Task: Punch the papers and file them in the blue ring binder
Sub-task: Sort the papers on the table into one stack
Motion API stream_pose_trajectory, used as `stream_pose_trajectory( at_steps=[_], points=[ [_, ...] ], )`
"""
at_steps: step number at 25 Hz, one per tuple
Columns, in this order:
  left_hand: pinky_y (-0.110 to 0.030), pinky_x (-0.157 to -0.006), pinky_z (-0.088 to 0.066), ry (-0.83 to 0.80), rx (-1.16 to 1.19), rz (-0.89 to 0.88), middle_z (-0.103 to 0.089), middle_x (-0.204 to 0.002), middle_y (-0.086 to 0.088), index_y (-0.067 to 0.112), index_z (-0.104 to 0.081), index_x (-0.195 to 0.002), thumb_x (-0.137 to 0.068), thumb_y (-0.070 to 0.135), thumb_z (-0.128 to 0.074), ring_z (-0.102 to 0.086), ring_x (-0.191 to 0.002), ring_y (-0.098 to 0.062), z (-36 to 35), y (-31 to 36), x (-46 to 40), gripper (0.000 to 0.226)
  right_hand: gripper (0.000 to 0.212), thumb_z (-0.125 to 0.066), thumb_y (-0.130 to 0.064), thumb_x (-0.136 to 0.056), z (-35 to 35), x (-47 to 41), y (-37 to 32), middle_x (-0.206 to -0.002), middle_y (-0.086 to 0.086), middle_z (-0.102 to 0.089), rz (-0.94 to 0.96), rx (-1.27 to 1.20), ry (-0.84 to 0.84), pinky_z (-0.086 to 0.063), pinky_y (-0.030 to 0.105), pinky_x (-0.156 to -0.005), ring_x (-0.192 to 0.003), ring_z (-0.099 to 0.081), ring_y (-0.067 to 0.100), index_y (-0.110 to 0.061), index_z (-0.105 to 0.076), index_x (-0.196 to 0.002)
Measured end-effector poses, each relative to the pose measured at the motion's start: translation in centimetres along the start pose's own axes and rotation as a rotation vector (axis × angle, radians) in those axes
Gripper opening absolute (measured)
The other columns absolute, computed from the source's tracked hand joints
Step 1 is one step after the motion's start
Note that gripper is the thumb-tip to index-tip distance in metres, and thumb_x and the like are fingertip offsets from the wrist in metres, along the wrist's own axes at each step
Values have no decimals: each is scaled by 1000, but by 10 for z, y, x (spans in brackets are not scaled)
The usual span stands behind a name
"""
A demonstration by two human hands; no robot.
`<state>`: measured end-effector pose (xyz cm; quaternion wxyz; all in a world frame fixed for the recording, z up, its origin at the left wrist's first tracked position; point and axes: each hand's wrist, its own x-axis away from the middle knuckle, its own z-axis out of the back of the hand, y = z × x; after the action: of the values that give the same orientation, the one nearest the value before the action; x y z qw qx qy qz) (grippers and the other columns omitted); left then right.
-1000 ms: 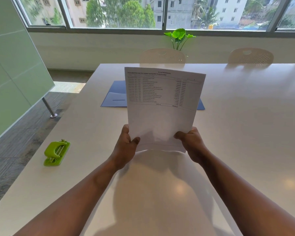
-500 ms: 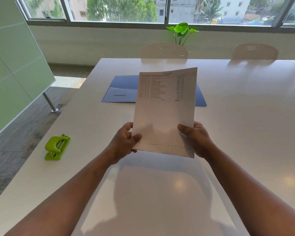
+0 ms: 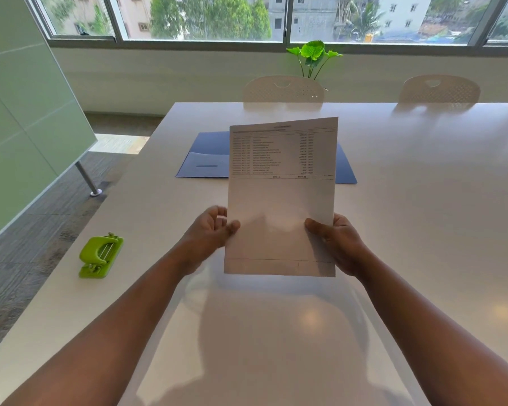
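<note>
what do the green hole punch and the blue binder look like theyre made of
Hole punch: probably moulded plastic, given its rounded lime-green shell with a soft sheen; thin bright metal rods show at its middle.

Blue binder: lying open flat and very thin, matte with a faint gloss, so likely plastic sheet or coated card; the look leaves it open. The papers cover its middle, so no rings are visible.

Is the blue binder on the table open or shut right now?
Open. The blue binder lies spread flat on the table, its inside pocket showing on the left; the papers held up in front hide its middle, so rings cannot be seen.
</note>
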<state>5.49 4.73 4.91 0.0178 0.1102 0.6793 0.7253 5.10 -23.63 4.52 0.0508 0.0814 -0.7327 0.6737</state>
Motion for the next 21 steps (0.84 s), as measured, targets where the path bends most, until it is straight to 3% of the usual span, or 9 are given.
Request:
stream_pose_trajectory(
  at_steps=[2, 4, 9, 13, 18, 21],
  points=[
    [-42, -86, -62, 21, 246, -58, -75, -117, -12, 12, -48, -128, -100, 14, -59, -71, -107, -31, -2, 15, -7, 30, 17, -65, -17, -95, -2, -1, 1, -103, 8, -74, 39, -22, -39, -61, 40, -80, -90, -69, 24, -12, -68, -111],
    [-39, -86, -61, 43, 322, -154, -75, -118, -8, 14, -53, -126, -102, 5, -54, -71, -108, -28, -5, 28, -14, 26, 17, -64, -13, -95, -5, -2, 0, -102, 6, -76, 87, -14, -53, -60, 38, -84, -92, -69, 23, -11, -70, -111],
    [-37, -89, -58, 178, 26, -304, -72, -117, 0, 27, -65, -116, -102, 2, -53, -69, -108, -27, -18, 35, -12, 31, 27, -59, 8, -92, -12, 5, -19, -102, 7, -77, 214, 8, -10, -59, 43, -84, -92, -72, 25, -11, -72, -108],
    [-28, -83, -59, 260, 38, -385, -71, -114, 6, 27, -61, -116, -101, 7, -58, -69, -103, -20, -23, 40, -9, 26, 40, -54, 11, -85, -19, 9, -40, -93, 3, -78, 309, 18, 62, -58, 44, -79, -85, -70, 24, -21, -78, -87],
    [-31, -85, -61, 264, 72, -312, -72, -113, 8, 26, -57, -119, -100, 9, -60, -71, -98, -12, -28, 25, -11, 25, 42, -52, 14, -83, -25, 10, -34, -84, -3, -77, 226, 108, 87, -60, 43, -79, -81, -71, 22, -20, -74, -90],
    [-23, -79, -59, 268, 60, -300, -73, -109, 11, 27, -61, -118, -101, 13, -60, -71, -95, -10, -26, 21, -11, 22, 42, -53, 15, -84, -24, 7, -33, -84, -3, -77, 221, 106, 99, -60, 43, -80, -80, -70, 21, -21, -74, -90]
  ],
)
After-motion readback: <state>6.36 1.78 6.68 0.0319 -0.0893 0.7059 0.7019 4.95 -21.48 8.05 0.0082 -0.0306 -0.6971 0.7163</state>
